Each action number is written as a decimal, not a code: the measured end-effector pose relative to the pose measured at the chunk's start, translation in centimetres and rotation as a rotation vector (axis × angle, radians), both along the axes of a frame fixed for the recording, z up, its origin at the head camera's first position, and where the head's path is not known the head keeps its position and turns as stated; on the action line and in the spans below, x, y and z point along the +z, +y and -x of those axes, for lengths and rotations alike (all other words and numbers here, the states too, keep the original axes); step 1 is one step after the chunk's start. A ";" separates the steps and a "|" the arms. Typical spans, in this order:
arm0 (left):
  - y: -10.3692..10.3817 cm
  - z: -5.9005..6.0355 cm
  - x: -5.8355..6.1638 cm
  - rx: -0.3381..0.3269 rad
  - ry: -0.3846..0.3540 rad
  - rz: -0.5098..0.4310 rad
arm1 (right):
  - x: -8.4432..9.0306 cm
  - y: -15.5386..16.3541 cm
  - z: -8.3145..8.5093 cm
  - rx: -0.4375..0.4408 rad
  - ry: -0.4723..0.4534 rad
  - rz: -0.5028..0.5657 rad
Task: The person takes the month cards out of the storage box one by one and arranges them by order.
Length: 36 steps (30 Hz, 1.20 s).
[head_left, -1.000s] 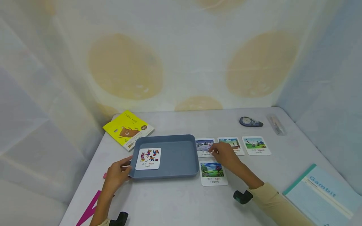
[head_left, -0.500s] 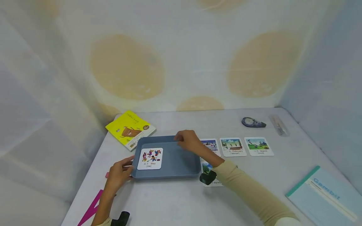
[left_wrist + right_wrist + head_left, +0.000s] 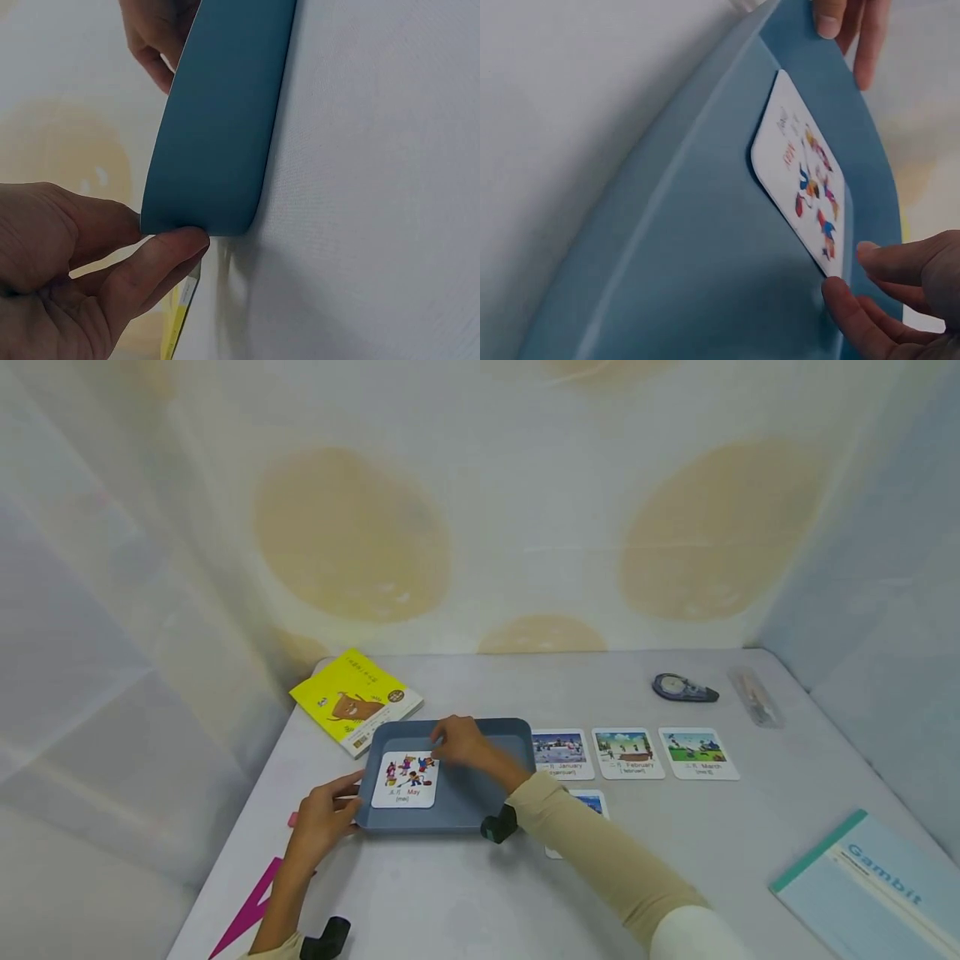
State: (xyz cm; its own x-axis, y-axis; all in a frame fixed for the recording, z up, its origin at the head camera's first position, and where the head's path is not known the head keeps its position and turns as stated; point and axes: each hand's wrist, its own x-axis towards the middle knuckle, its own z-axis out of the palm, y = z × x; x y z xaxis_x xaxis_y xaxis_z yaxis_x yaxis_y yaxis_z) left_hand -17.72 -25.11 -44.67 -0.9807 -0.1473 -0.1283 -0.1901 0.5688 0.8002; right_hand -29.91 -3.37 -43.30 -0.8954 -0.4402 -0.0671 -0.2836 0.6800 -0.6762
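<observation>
Covering most of the scene, the pale grey worktop (image 3: 675, 877) has a fine woven-looking grain that only the wrist views bring out. On it sits a shallow blue-grey plastic tray (image 3: 480, 793) with rounded corners and a smooth matte wall. Off to the side lie a teal-edged "Gambit" booklet (image 3: 870, 893), cut off by the frame, and a glossy yellow book (image 3: 356, 700).

Inside the tray, toward its left end, lies the May card (image 3: 404, 780), a white rounded rectangle printed with bright figures. Beside the tray's right end, the January card (image 3: 562, 753), February card (image 3: 628, 752) and March card (image 3: 697, 752) form a row; another card (image 3: 592, 802) nearer the person is largely hidden by the sleeve, so its label cannot be read.

The left hand (image 3: 324, 818) holds the tray's near left corner, thumb and fingers (image 3: 161, 259) pressed against the wall, as the left wrist view shows close up. The right hand (image 3: 459, 743) reaches into the tray, its curled fingers (image 3: 870, 315) touching the May card's edge; whether they pinch it is hard to tell.
</observation>
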 end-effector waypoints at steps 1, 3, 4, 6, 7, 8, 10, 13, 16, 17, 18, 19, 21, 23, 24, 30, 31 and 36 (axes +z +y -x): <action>0.0 0.0 0.0 -0.001 0.000 -0.001 | -0.2 -0.3 0.0 0.000 0.007 -0.008; 0.0 0.1 0.1 0.000 -0.006 -0.006 | -0.5 -0.7 0.0 0.000 0.033 -0.028; 0.0 0.1 0.1 0.001 -0.009 -0.009 | -0.7 -0.9 -0.1 0.000 0.046 -0.034; -0.1 0.1 0.1 0.004 -0.014 -0.014 | -1.0 -1.2 -0.2 0.003 0.082 -0.057; -0.1 0.0 0.0 0.003 -0.015 -0.016 | -1.1 -1.4 -0.3 0.004 0.095 -0.066; 0.0 -0.1 0.0 0.004 -0.016 -0.018 | -1.2 -1.5 -0.5 0.004 0.101 -0.076; 0.0 -0.1 -0.1 0.007 -0.013 -0.022 | -1.3 -1.7 -0.8 0.006 0.114 -0.098; 0.1 -0.2 -0.2 0.006 -0.007 -0.025 | -1.2 -1.9 -1.0 -0.004 0.112 -0.114; 0.1 -0.2 -0.1 0.010 -0.007 -0.027 | -0.9 -2.0 -1.1 -0.017 0.115 -0.118; 0.1 -0.2 -0.1 0.009 -0.005 -0.025 | -0.9 -2.0 -1.1 -0.020 0.118 -0.115; 0.1 -0.2 -0.1 0.009 -0.005 -0.025 | -0.8 -2.0 -1.1 -0.019 0.121 -0.111; 0.1 -0.2 -0.1 0.006 -0.001 -0.023 | -0.8 -2.0 -1.1 -0.018 0.129 -0.109; 0.0 -0.1 0.0 0.002 0.005 -0.019 | -0.7 -1.9 -1.0 -0.010 0.147 -0.107; 0.1 -0.1 0.0 -0.003 0.008 -0.017 | -0.5 -1.8 -0.9 -0.009 0.150 -0.091; 0.1 0.0 0.0 -0.005 0.007 -0.017 | -0.4 -1.7 -0.9 -0.006 0.160 -0.086; 0.1 -0.1 0.0 -0.001 -0.015 -0.021 | 0.5 -1.2 -0.8 -0.026 0.122 0.038; 0.1 -0.1 0.1 -0.001 -0.018 -0.020 | 0.7 -1.1 -0.8 -0.034 0.099 0.067; 0.0 -0.1 0.2 -0.015 -0.016 -0.010 | 2.7 0.7 -0.9 -0.057 0.025 0.136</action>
